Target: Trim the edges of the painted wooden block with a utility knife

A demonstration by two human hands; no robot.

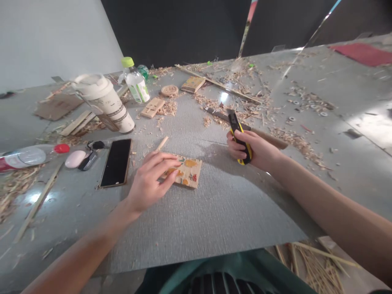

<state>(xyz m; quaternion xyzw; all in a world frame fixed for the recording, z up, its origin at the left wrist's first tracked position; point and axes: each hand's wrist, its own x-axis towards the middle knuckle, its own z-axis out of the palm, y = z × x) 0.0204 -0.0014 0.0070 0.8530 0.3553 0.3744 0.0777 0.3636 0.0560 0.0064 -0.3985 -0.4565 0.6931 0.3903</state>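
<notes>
A utility knife with a black and yellow body is gripped in my right hand, held a little above the table and tilted with its front end pointing away from me. My left hand lies over the left part of a small wooden block, fingers across its top and thumb at its near side. Orange, red and green painted patches show on the block's uncovered part; my fingers hide the rest. Just beyond the left hand a short wooden stick lies on the table.
A phone, earbud case, tilted cup, and bottles sit to the left. Carved wood pieces, a painted block, a long strip, a file-like tool and shavings lie farther back.
</notes>
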